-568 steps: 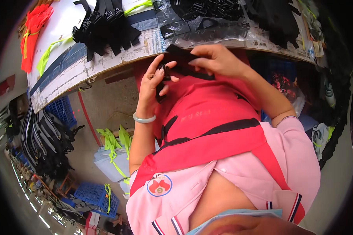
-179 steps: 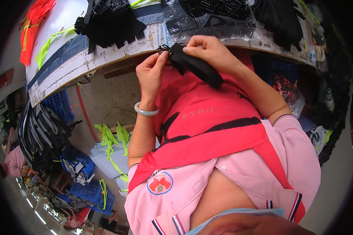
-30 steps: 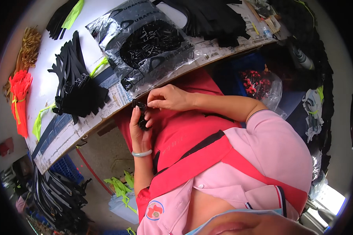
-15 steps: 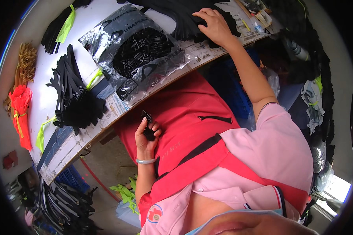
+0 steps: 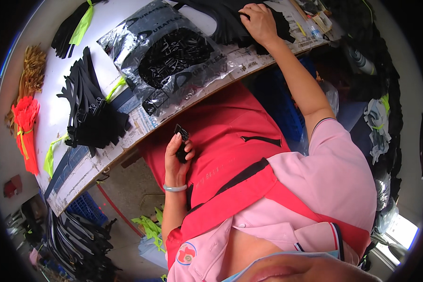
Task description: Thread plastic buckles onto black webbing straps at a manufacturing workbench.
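Observation:
My left hand (image 5: 177, 157) rests over my red apron, fingers closed around a small black plastic buckle (image 5: 182, 139). My right hand (image 5: 258, 19) reaches out over the table and lies on a heap of black straps (image 5: 230, 23) at the far right; whether its fingers grip a strap I cannot tell. Between the two hands lies a clear plastic bag of black buckles (image 5: 171, 51).
A bundle of black straps (image 5: 91, 110) tied with yellow-green cord lies left on the white table (image 5: 56, 110). Red cords (image 5: 26, 127) and tan cords (image 5: 30, 66) sit further left. More strap bundles (image 5: 75, 239) and a blue crate (image 5: 87, 209) are on the floor.
Over the last second my right hand left the buckle at my lap and stretched out to the strap heap on the table. My left hand stayed low with the buckle.

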Demonstrator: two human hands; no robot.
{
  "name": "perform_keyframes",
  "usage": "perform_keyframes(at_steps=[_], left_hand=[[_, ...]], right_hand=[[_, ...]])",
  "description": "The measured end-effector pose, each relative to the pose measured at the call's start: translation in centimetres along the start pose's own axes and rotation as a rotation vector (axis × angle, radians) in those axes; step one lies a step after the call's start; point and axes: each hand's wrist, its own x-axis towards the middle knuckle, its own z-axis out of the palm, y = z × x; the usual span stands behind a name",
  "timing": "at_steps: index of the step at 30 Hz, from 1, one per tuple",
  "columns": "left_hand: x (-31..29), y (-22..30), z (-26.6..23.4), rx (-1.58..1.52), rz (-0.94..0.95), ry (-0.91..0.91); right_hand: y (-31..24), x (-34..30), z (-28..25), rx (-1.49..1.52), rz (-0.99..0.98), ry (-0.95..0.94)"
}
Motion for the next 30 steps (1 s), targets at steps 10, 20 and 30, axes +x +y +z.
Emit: perform_keyframes(at_steps=[10, 20, 30], left_hand=[[1.5, 2.1, 6.5, 0.374, 0.172, -0.017], [0.8, 3.9, 2.9, 0.756, 0.279, 0.108], [-5.9, 3.5, -1.7, 1.278, 0.619, 0.252]], right_hand=[[-15.5, -1.8, -8.3, 0.778, -0.124, -0.195], [-22.9, -7.2, -7.7, 1.293, 0.567, -0.655], [-16.9, -0.1, 0.8, 1.93, 1.014, -0.727]])
